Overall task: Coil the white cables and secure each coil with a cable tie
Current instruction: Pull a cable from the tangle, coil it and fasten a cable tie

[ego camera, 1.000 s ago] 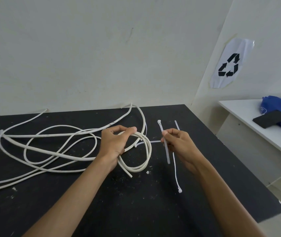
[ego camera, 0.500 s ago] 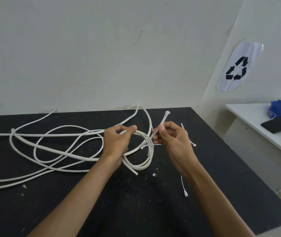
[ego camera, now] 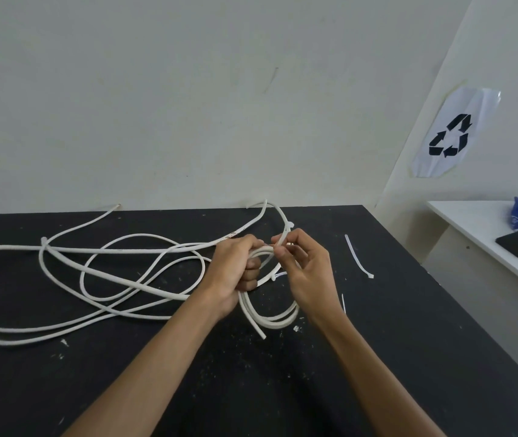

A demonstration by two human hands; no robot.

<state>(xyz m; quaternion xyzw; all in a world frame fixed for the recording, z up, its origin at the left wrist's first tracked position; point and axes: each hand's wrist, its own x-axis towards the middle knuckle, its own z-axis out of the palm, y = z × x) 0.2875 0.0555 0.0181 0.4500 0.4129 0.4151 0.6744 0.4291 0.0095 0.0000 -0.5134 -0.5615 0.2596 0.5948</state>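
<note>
- Gripping: left hand (ego camera: 235, 272) fisted around small white cable coil (ego camera: 270, 313) at table (ego camera: 377, 342) centre.
- Right hand (ego camera: 306, 272) at coil's 2 o'clock, fingertips pinching cable tie (ego camera: 285, 232).
- Spare tie (ego camera: 358, 257) lies at 3 o'clock, apart.

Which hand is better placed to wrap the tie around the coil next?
Right. The right hand already pinches the cable tie at the top of the coil, while the left hand is busy holding the loops together.
</note>
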